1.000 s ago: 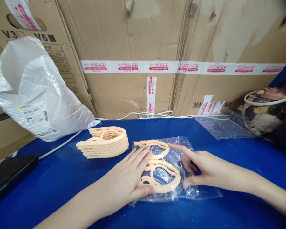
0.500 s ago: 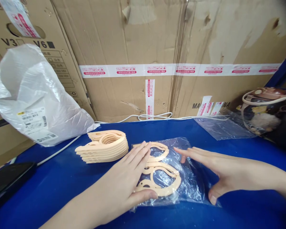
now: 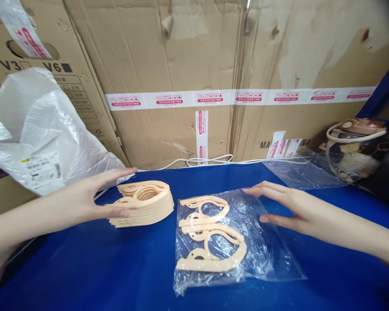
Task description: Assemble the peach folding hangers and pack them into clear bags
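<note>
Left of clear bag [image 3: 267,257]: peach hanger stack [image 3: 151,211]; left hand [image 3: 79,198], grip spread around stack's end, contact unclear.
Bag's right side: right hand [image 3: 293,205], grip parted, holding nothing.
Stack risk: uneven squeeze could slide layers apart.

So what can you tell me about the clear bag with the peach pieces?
The clear bag looks like thin, glossy, crinkled plastic, lying flat on the blue table. Peach pieces with rounded openings show through its left part; its right part spreads out wrinkled. A stack of similar shapes sits to its left. The right hand is open by its upper-right edge; whether they touch is unclear.
</note>
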The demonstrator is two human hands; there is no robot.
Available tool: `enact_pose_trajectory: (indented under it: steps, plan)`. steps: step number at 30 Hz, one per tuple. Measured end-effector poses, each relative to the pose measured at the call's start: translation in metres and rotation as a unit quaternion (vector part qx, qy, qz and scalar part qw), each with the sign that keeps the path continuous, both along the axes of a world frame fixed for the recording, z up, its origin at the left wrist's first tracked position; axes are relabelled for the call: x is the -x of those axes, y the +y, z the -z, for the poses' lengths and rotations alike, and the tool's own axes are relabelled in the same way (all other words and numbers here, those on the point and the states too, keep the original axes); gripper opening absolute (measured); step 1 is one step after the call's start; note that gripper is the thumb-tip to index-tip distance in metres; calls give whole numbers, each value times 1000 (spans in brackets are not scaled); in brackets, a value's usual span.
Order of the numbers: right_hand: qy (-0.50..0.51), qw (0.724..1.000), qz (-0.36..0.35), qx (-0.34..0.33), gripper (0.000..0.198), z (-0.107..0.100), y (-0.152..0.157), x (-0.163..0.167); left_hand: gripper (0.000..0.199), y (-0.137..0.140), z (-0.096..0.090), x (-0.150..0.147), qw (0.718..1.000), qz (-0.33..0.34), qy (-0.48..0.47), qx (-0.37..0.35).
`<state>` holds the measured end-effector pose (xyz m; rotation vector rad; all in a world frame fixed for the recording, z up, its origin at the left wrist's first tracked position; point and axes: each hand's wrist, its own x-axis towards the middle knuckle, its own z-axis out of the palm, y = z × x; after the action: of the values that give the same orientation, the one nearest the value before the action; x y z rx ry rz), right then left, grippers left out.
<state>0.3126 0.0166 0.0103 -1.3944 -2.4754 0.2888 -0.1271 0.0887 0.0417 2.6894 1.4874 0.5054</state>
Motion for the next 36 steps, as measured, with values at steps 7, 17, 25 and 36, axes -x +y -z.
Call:
enact_pose_trajectory:
  steps: [7,17,25,36]
  plan:
    - [-28,993,-37,-112,36,5,5,2,67,7,3,-1,999,-25,8,28]
    - [143,989,-3,-28,27,6,-7,25,56,-18,-7,-46,994,40,-73,-66]
    - [380,888,25,257,30,11,-20,52,65,-67,41,-131,972,203,-96,-64]
    - [419,845,-33,332,35,20,-15,50,84,-65,55,-130,979,198,-37,-23]
